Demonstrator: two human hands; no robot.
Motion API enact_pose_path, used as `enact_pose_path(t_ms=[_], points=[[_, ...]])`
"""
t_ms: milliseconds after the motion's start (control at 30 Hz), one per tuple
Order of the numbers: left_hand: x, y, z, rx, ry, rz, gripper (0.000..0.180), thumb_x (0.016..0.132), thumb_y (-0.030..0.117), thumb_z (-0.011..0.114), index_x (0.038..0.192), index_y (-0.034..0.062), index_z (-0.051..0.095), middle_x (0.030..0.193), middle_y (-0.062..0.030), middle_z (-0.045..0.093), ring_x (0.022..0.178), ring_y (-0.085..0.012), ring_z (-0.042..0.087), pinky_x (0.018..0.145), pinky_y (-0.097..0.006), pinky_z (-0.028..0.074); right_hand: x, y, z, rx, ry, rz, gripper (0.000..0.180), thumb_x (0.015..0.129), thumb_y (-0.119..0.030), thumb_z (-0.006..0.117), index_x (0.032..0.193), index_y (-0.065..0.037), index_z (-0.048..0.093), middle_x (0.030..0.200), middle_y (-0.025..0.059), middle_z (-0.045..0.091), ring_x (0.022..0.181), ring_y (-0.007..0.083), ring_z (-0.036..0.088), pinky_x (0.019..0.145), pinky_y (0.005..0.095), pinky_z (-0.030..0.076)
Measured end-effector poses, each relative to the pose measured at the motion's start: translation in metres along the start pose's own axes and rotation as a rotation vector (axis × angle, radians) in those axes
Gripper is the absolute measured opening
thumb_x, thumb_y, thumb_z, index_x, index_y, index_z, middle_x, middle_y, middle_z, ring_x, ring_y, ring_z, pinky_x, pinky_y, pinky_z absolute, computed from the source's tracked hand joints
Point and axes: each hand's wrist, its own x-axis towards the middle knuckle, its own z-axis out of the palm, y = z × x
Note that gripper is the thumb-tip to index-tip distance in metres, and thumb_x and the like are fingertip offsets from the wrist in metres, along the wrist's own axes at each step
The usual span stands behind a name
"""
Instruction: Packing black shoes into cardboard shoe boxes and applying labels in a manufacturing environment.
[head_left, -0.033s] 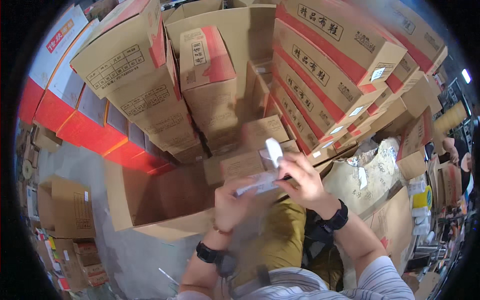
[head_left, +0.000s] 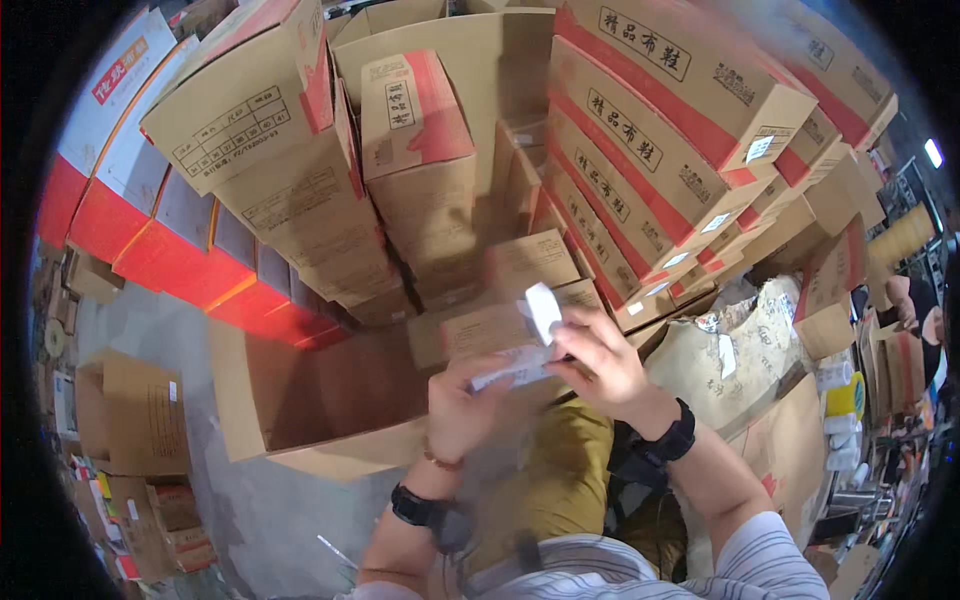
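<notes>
In front of my chest, both hands hold a white strip of paper labels [head_left: 512, 368]. Fingers of my left hand [head_left: 465, 405] are closed on its left end, blurred by motion. My right hand [head_left: 608, 365] pinches the other end between thumb and fingers. A curled white piece [head_left: 543, 313] stands up above the right fingertips; whether it joins the strip I cannot tell. Just beyond my hands lie small brown cartons [head_left: 535, 262] inside a large open cardboard box [head_left: 350, 448].
Tall stacks of brown-and-red cartons rise at the left [head_left: 235, 125] and right [head_left: 640, 140], with another carton stack [head_left: 415, 125] between. White-and-red boxes [head_left: 150, 235] line the far left. A pale sack [head_left: 740, 340] lies beside my right arm. An open carton [head_left: 135, 415] stands at left.
The curled white piece has tipped slightly down and shows more of its broad side. Both hands stay in nearly the same place.
</notes>
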Motion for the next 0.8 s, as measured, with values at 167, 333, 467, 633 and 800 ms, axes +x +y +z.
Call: enact_pose_path(t_ms=[167,333,467,633,800], points=[[-0.002,-0.008,-0.013,0.040,0.020,0.002,0.016,0.076,0.000,0.067,0.092,0.0015,0.069,0.096,-0.0125,0.067,0.093,-0.0194,0.061,0.081,-0.029,0.048,0.006,0.003,0.016,0.006,0.019,0.068,0.061,0.065,0.008,0.073,0.121,-0.012,0.056,0.112,0.0141,0.051,0.092,0.0232,0.063,0.077,0.0320,0.054],[-0.002,-0.003,-0.021,0.041,0.071,-0.034,0.014,0.077,0.001,0.067,0.091,0.0025,0.070,0.094,-0.0110,0.067,0.089,-0.0181,0.062,0.078,-0.029,0.048,0.010,0.004,0.033,0.022,0.098,-0.069,0.051,0.070,0.006,0.070,0.117,-0.012,0.060,0.108,0.0130,0.053,0.087,0.0207,0.064,0.074,0.0296,0.054],[0.001,-0.010,-0.042,0.023,0.076,-0.236,0.023,0.079,0.001,0.066,0.101,-0.0034,0.064,0.094,-0.0101,0.067,0.089,-0.0148,0.061,0.079,-0.028,0.049,0.015,0.007,0.039,-0.077,-0.025,-0.218,0.034,0.076,-0.004,0.072,0.109,-0.008,0.064,0.106,0.0109,0.054,0.086,0.0173,0.064,0.075,0.0254,0.054],[0.001,-0.063,-0.107,0.047,0.483,-0.094,0.039,0.079,0.001,0.067,0.115,-0.0087,0.055,0.101,-0.0114,0.065,0.093,-0.0185,0.061,0.085,-0.030,0.048,0.034,0.034,0.097,0.516,0.361,0.400,0.093,0.067,0.015,0.070,0.129,-0.021,0.012,0.114,0.0128,0.038,0.084,0.0176,0.062,0.059,0.0255,0.055],[-0.042,-0.118,-0.162,0.542,0.443,-0.177,0.031,0.075,0.004,0.070,0.106,-0.0010,0.063,0.100,-0.0137,0.066,0.089,-0.0210,0.063,0.081,-0.031,0.049,0.125,0.082,0.120,0.931,0.993,0.598,0.074,0.067,0.010,0.071,0.115,-0.013,0.019,0.107,0.0113,0.042,0.091,0.0172,0.052,0.078,0.0313,0.049]])
